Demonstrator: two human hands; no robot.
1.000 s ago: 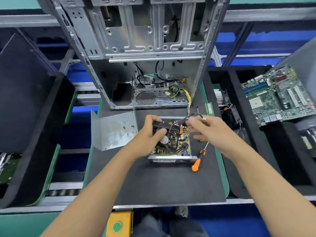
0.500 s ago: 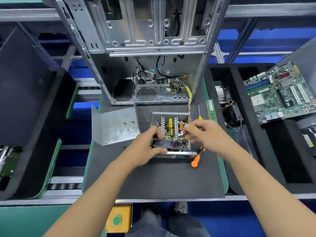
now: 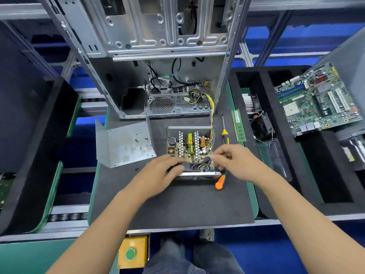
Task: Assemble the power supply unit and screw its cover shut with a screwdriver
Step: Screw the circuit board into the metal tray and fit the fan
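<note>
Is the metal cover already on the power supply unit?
No: the cover lies on the mat left of the open power supply unit, whose board is exposed.

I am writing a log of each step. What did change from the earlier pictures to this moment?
The black fan, lifted over the circuit board a second ago, has come down to the near edge of the open power supply. The left hand still grips it; the right hand came down too, fingers at the wires. The cover, its screws and both screwdrivers stayed.
</note>
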